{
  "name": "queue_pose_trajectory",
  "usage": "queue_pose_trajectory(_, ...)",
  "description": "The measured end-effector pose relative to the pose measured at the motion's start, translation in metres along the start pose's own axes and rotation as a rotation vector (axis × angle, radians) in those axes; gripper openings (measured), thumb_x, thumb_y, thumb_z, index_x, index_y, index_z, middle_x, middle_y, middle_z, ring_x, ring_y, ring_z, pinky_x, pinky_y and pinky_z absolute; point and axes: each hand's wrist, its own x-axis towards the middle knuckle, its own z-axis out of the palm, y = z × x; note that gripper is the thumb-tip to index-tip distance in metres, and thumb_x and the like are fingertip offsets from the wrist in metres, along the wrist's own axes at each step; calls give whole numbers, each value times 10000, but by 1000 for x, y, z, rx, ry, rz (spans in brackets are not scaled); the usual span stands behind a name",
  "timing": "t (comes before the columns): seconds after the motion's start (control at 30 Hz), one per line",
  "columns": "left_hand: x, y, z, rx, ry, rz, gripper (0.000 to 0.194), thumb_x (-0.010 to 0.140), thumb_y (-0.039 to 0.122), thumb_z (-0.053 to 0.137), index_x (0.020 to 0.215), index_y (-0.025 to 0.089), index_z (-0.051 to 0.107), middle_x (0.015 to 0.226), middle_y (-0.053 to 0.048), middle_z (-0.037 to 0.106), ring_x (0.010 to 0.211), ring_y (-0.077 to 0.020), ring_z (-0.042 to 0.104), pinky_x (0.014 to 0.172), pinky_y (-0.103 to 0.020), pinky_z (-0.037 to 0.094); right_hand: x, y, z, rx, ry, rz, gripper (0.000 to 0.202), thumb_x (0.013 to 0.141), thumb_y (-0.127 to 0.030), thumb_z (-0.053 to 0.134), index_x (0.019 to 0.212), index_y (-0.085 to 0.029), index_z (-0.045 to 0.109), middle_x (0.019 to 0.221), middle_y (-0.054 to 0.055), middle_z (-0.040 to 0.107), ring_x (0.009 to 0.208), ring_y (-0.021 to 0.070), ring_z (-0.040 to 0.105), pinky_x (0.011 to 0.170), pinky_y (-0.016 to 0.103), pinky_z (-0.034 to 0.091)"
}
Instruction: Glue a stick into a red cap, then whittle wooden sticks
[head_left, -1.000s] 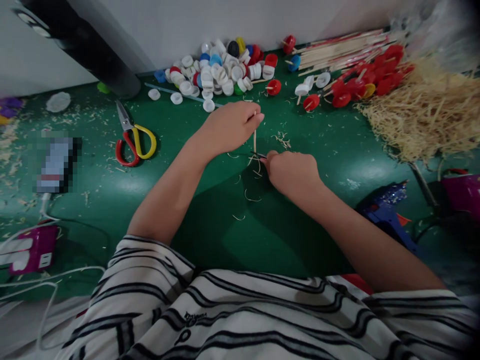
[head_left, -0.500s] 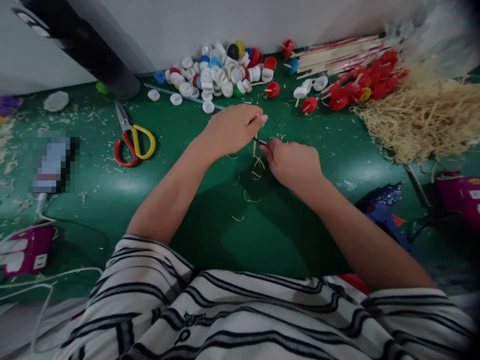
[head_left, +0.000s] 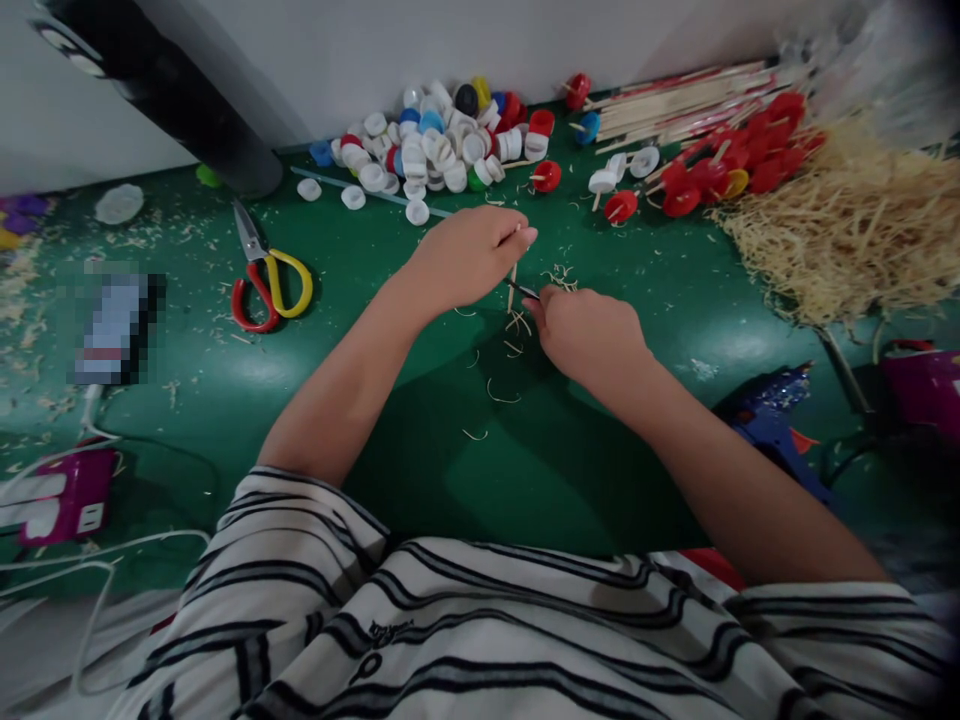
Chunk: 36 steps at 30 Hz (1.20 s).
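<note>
My left hand point(head_left: 474, 256) is closed around a thin wooden stick point(head_left: 511, 290), whose lower end points down toward the green table. Just to its right, my right hand point(head_left: 585, 325) grips a small dark blade point(head_left: 521, 288) that meets the stick below my left fingers. The blade's handle is hidden in my right fist. Thin curled wood shavings point(head_left: 517, 325) lie on the table under and beside the stick.
Bottle caps point(head_left: 442, 150) are heaped at the back. Red caps on sticks point(head_left: 705, 180), bundled sticks point(head_left: 675, 105) and a shavings pile point(head_left: 862, 230) are back right. Scissors point(head_left: 266, 280) and a phone point(head_left: 112, 325) lie left; a blue glue gun point(head_left: 772, 420) lies right.
My right hand and the blade have shifted slightly down and to the right. A few more shavings show beyond my right hand. My left hand has hardly moved.
</note>
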Motion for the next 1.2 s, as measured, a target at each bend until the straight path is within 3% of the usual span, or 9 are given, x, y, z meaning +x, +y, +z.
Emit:
queue_pose_trajectory(0.27,-5,1,-6,11,2,-21,447,1072,501,410,717,252,520,624,-54,503,730,-247,597,703,-393,428,-4,-3,10,-70,-96,-52,511,1127,-360,249,1291,-167,693,1021,194,797,924,314,766,649,349,372)
queue_pose_trajectory(0.43,-3,4,-2,34,37,-21,432,1054,469,419,683,250,458,601,-52,456,672,-233,532,654,-397,389,-2,0,8,-70,-25,-53,536,1135,-430,245,1287,-168,688,1019,206,788,944,321,757,674,342,371)
queue_pose_trajectory(0.63,-1,3,2,33,80,-59,421,1051,448,427,682,252,472,608,-66,492,726,-247,573,658,-404,403,6,1,2,-10,54,6,560,1141,-492,247,1307,-186,686,1061,190,789,909,299,734,690,340,374)
queue_pose_trajectory(1.1,-2,6,0,12,100,-125,422,1036,437,455,657,251,438,560,-57,428,696,-242,550,624,-401,370,-2,-4,4,-93,-100,-32,506,1133,-383,278,1298,-175,709,1036,202,791,929,321,758,654,348,381)
queue_pose_trajectory(1.2,-3,9,1,28,101,-138,454,1047,448,442,642,244,418,558,-56,404,676,-236,536,616,-393,356,-4,-1,6,-105,-80,-38,516,1134,-408,274,1296,-179,708,1040,201,790,943,319,754,662,345,377)
